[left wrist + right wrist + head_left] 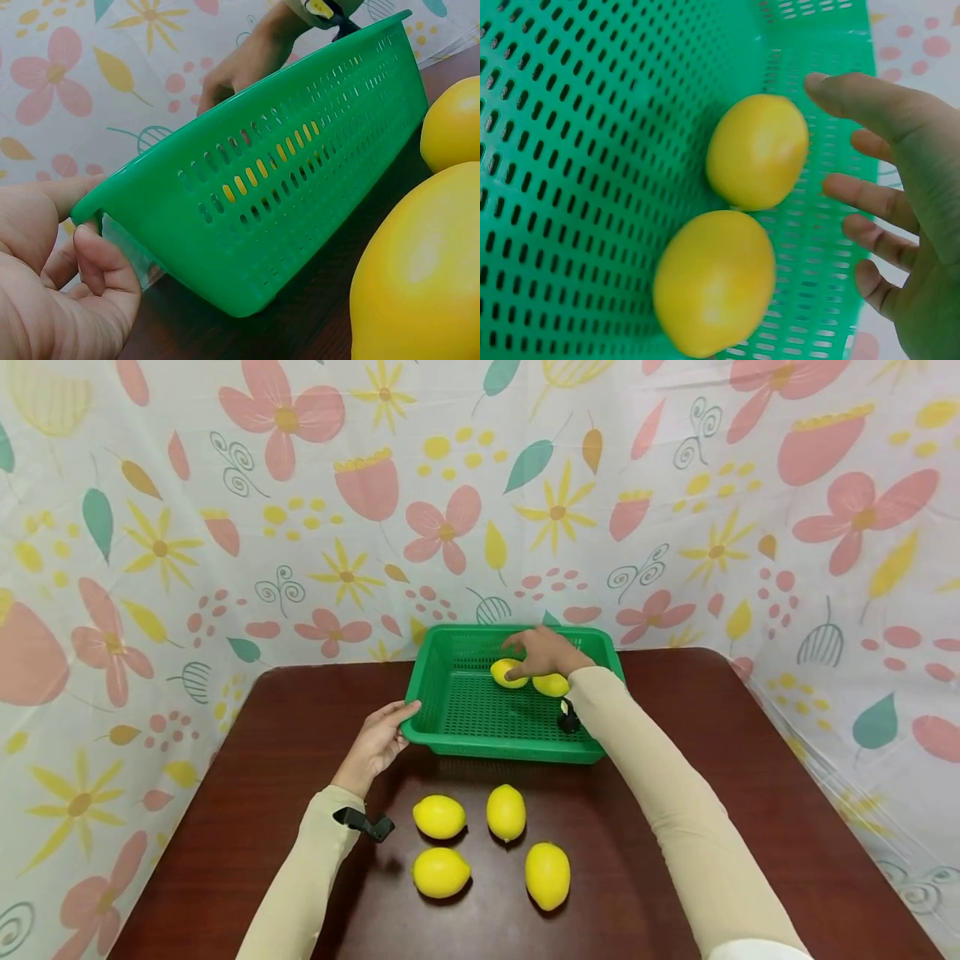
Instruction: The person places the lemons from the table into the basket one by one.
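In the head view, we locate the green basket (pixel 502 750) at the far part of the dark table (pixel 787 827), its long side running across. We note the left hand (pixel 378 739) at the basket's near left corner, pinching the rim between thumb and fingers. The right hand (pixel 547 650) is positioned over the basket interior, right of centre, with thumb and fingers held apart. Below it we identify two lemons in the basket: the left lemon (pixel 508 673) and the right lemon (pixel 552 685), the latter partly covered by the hand and wrist. Four lemons lie on the table in front of the basket: the far left lemon (pixel 439 817), the far right lemon (pixel 506 813), the near left lemon (pixel 441 872) and the near right lemon (pixel 547 876). A floral cloth (pixel 187 410) hangs behind.

In the left wrist view, we confirm the pinch: thumb over the rim, fingers bent beneath it. Yellow shows through the wall slots. Two lemons appear outside the basket at the right edge. We cannot tell the right hand's finger position from here.

In the right wrist view, we find the right hand spread, fingers slightly bent, beside the two basket lemons; its fingertips appear clear of both. We cannot tell whether these lemons touch.
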The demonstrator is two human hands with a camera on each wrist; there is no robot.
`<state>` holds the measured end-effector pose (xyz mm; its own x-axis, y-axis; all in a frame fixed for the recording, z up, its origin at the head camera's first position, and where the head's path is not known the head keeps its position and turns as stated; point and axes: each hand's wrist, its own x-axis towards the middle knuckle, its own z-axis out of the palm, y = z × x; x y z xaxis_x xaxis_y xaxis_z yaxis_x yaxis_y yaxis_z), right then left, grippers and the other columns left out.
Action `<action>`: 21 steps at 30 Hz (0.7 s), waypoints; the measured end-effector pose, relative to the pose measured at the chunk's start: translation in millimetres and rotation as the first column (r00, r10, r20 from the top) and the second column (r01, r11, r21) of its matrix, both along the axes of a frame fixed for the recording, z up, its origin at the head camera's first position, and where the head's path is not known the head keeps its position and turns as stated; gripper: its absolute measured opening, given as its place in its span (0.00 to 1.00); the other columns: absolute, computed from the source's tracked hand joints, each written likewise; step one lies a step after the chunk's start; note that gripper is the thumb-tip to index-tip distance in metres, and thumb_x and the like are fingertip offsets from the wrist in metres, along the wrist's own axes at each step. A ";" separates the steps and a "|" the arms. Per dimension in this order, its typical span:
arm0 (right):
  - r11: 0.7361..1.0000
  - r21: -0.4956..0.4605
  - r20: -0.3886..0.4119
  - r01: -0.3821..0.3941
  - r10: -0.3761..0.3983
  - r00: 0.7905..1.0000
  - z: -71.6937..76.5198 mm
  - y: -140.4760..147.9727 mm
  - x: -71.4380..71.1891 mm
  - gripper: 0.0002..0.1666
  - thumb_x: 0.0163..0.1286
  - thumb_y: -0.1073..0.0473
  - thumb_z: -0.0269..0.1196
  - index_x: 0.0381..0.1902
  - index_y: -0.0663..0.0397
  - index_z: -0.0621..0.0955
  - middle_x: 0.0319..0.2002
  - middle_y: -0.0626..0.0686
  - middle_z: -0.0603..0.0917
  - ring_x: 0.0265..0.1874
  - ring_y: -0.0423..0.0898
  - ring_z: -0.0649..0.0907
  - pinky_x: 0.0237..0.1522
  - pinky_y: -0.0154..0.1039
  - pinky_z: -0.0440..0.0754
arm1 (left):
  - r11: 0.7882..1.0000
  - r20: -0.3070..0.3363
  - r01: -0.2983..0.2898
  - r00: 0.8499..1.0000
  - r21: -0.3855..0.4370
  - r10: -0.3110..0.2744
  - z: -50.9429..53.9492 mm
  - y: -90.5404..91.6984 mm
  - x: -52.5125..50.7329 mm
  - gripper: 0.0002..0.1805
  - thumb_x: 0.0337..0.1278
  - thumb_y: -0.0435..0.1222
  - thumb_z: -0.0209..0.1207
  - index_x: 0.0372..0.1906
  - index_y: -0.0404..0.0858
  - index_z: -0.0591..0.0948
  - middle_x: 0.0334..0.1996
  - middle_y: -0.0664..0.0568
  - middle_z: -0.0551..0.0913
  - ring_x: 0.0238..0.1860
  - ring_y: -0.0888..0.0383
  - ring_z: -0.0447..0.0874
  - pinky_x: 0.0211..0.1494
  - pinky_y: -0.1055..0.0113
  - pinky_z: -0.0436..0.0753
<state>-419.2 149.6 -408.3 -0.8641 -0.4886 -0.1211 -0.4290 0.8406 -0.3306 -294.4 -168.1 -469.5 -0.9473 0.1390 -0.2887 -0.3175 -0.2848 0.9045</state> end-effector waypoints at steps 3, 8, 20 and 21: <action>1.000 -0.019 -0.009 -0.017 0.017 1.000 10.0 3.9 4.9 0.39 0.66 0.40 0.71 0.69 0.50 0.78 0.60 0.62 0.83 0.60 0.60 0.80 0.61 0.60 0.77 | 1.000 0.003 0.005 1.000 -0.005 -0.005 0.9 -0.2 -0.2 0.14 0.72 0.40 0.63 0.54 0.38 0.77 0.25 0.57 0.81 0.18 0.68 0.70 0.24 0.76 0.67; 0.996 -0.089 -0.043 -0.005 0.002 0.999 28.5 9.5 24.8 0.36 0.68 0.38 0.69 0.67 0.49 0.79 0.59 0.61 0.83 0.57 0.59 0.82 0.58 0.59 0.79 | 1.000 0.006 0.001 1.000 -0.010 -0.001 1.6 -0.2 -0.7 0.14 0.72 0.40 0.62 0.55 0.38 0.77 0.26 0.57 0.80 0.17 0.68 0.69 0.23 0.76 0.67; 0.954 -0.299 -0.146 0.022 -0.068 0.987 52.0 27.4 123.1 0.30 0.67 0.39 0.70 0.60 0.49 0.83 0.51 0.55 0.88 0.53 0.55 0.84 0.54 0.56 0.81 | 1.000 0.018 0.013 1.000 -0.018 -0.013 1.4 -1.0 -0.2 0.20 0.71 0.41 0.64 0.60 0.37 0.75 0.26 0.57 0.80 0.17 0.67 0.69 0.24 0.77 0.68; 0.952 -0.306 -0.150 0.017 -0.066 0.986 51.5 28.0 131.1 0.30 0.67 0.39 0.70 0.60 0.49 0.83 0.50 0.54 0.88 0.53 0.55 0.84 0.53 0.55 0.82 | 1.000 0.014 0.012 1.000 -0.017 -0.011 1.7 -1.6 -0.2 0.21 0.71 0.41 0.64 0.60 0.37 0.75 0.25 0.57 0.80 0.17 0.67 0.69 0.24 0.77 0.68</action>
